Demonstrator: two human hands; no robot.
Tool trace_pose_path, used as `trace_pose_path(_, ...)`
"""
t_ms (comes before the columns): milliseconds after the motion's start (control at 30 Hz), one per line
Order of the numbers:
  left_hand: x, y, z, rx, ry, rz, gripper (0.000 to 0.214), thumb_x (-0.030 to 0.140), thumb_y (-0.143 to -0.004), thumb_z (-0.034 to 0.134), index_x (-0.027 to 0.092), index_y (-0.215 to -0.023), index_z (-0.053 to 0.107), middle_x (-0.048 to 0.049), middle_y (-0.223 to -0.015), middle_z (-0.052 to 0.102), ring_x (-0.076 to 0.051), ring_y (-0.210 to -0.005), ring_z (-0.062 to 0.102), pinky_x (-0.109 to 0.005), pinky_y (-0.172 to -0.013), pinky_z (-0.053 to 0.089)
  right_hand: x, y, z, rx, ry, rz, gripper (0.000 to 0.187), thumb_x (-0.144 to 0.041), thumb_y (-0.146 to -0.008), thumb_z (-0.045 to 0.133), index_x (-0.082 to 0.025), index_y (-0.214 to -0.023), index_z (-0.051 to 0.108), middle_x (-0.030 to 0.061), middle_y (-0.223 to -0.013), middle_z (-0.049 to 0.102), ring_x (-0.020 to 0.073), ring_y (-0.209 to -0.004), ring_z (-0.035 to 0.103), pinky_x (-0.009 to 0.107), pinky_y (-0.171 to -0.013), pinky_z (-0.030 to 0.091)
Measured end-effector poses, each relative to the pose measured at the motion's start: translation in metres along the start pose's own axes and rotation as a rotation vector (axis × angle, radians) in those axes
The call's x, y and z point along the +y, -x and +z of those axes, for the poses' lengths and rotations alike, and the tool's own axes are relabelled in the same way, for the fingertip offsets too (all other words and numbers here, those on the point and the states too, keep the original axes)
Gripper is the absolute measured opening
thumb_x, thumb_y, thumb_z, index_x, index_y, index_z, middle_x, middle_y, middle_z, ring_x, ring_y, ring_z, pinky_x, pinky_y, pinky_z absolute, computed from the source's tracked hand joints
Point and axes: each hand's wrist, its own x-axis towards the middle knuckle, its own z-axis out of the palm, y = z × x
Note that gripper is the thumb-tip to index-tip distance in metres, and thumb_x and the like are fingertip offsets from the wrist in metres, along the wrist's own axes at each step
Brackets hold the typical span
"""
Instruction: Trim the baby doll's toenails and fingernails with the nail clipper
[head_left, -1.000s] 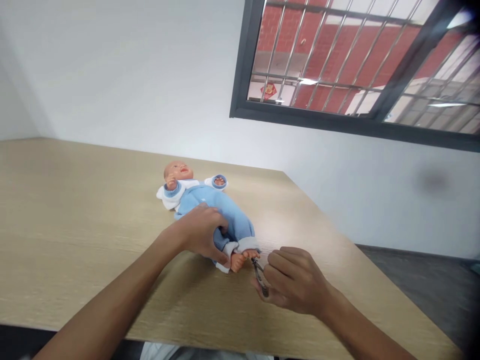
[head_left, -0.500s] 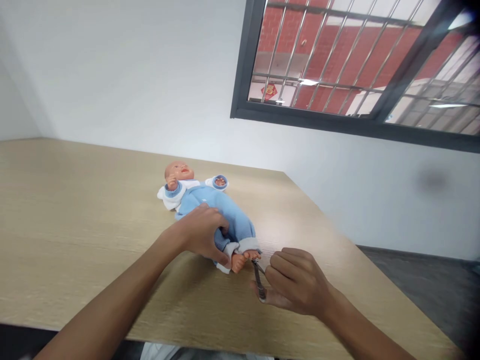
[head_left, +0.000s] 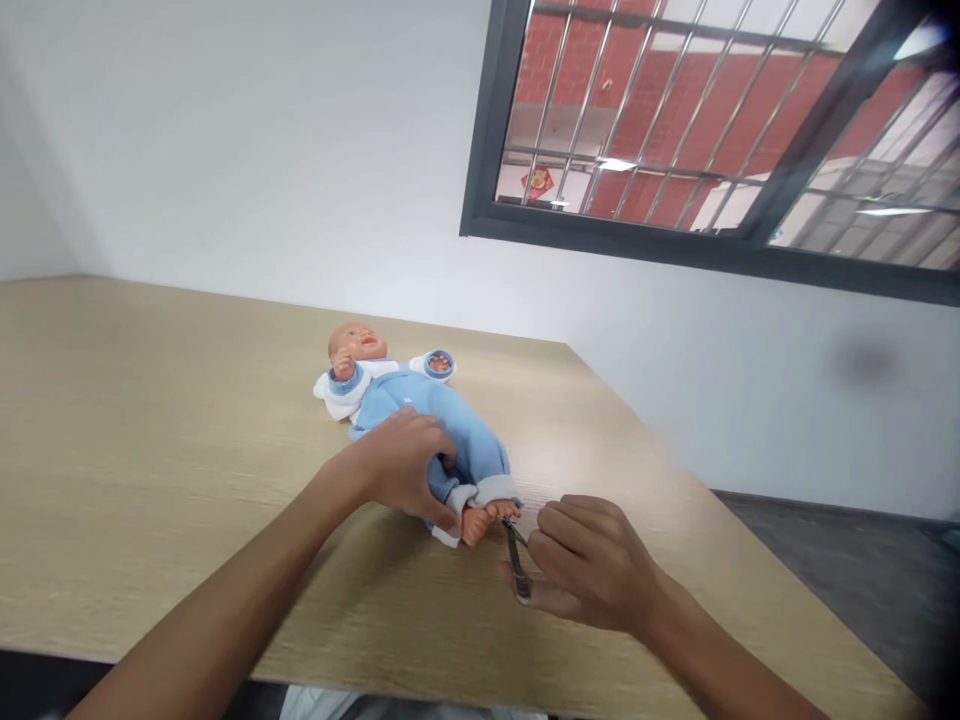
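Observation:
A baby doll (head_left: 420, 405) in a light blue suit with white cuffs lies on its back on the wooden table (head_left: 150, 430), head away from me. My left hand (head_left: 405, 470) is closed around the doll's lower leg, just above the bare foot (head_left: 474, 522). My right hand (head_left: 589, 565) is closed on a small metal nail clipper (head_left: 516, 562), whose tip sits at the toes of the doll's other foot (head_left: 501, 509).
The table's right edge runs diagonally behind my right hand, with dark floor (head_left: 840, 570) beyond it. A white wall and a barred window (head_left: 712, 120) stand behind the table. White cloth (head_left: 322, 704) shows below the near edge.
My right hand turned the nail clipper slightly, so it now points more steeply toward the doll's toes. The left hand and the doll stayed in place.

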Motion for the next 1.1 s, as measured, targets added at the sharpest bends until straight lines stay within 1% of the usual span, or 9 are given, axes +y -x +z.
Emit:
trace_pose_path(133, 0.0014, -0.0004, -0.0013, -0.008, -0.014, -0.007, 0.048, 0.064, -0.063, 0.072, 0.025, -0.092, 0.067, -0.0008, -0.093, 0.066, -0.023, -0.09, 0.059, -0.036, -0.083, 0.033, -0.0013, 0.0004, 0.0007, 0.02, -0.005, 0.016, 0.032, -0.024, -0.091, 0.057, -0.02, -0.062, 0.043, -0.0032, -0.059, 0.041, 0.013, -0.053, 0.033, 0.032, -0.05, 0.021)
trace_pose_path(300, 0.0034, -0.0003, -0.0032, -0.015, -0.027, -0.01, 0.049, 0.063, -0.062, 0.073, 0.025, -0.092, 0.068, -0.0007, -0.093, 0.067, -0.023, -0.089, 0.061, -0.036, -0.083, 0.034, -0.0021, -0.0012, -0.0004, 0.001, -0.006, 0.04, 0.03, -0.022, -0.09, 0.056, -0.02, -0.063, 0.044, -0.003, -0.06, 0.043, 0.0128, -0.053, 0.034, 0.031, -0.051, 0.022)
trace_pose_path(500, 0.0033, -0.0004, -0.0032, -0.006, 0.006, 0.001, 0.049, 0.064, -0.061, 0.073, 0.025, -0.091, 0.067, 0.0006, -0.096, 0.068, -0.023, -0.092, 0.061, -0.035, -0.084, 0.034, 0.0004, 0.0013, 0.001, 0.013, -0.011, 0.02, 0.031, -0.03, -0.091, 0.058, -0.019, -0.065, 0.045, -0.0029, -0.06, 0.043, 0.0133, -0.053, 0.033, 0.032, -0.051, 0.022)
trace_pose_path(633, 0.0032, 0.0002, -0.0032, -0.009, -0.001, -0.001, 0.049, 0.065, -0.062, 0.072, 0.025, -0.091, 0.067, 0.0002, -0.096, 0.069, -0.023, -0.092, 0.061, -0.035, -0.084, 0.034, 0.0003, 0.0008, 0.0008, 0.022, -0.003, 0.022, 0.031, -0.03, -0.091, 0.058, -0.02, -0.065, 0.045, -0.0032, -0.059, 0.043, 0.0131, -0.053, 0.034, 0.032, -0.051, 0.022)
trace_pose_path(833, 0.0035, -0.0003, -0.004, -0.027, -0.026, -0.012, 0.05, 0.065, -0.062, 0.073, 0.025, -0.092, 0.068, -0.0012, -0.095, 0.067, -0.023, -0.09, 0.061, -0.036, -0.085, 0.034, -0.0028, -0.0023, 0.0001, 0.017, 0.028, 0.026, 0.031, -0.022, -0.09, 0.056, -0.02, -0.062, 0.043, -0.0036, -0.058, 0.042, 0.0125, -0.052, 0.035, 0.031, -0.051, 0.022)
trace_pose_path(1100, 0.0026, -0.0003, -0.0029, -0.023, 0.006, -0.006, 0.05, 0.066, -0.063, 0.071, 0.025, -0.092, 0.066, 0.0008, -0.095, 0.067, -0.022, -0.091, 0.06, -0.036, -0.084, 0.033, -0.0017, -0.0022, -0.001, -0.008, 0.009, 0.012, 0.032, -0.022, -0.092, 0.054, -0.02, -0.062, 0.044, -0.0032, -0.059, 0.042, 0.013, -0.051, 0.033, 0.031, -0.05, 0.021)
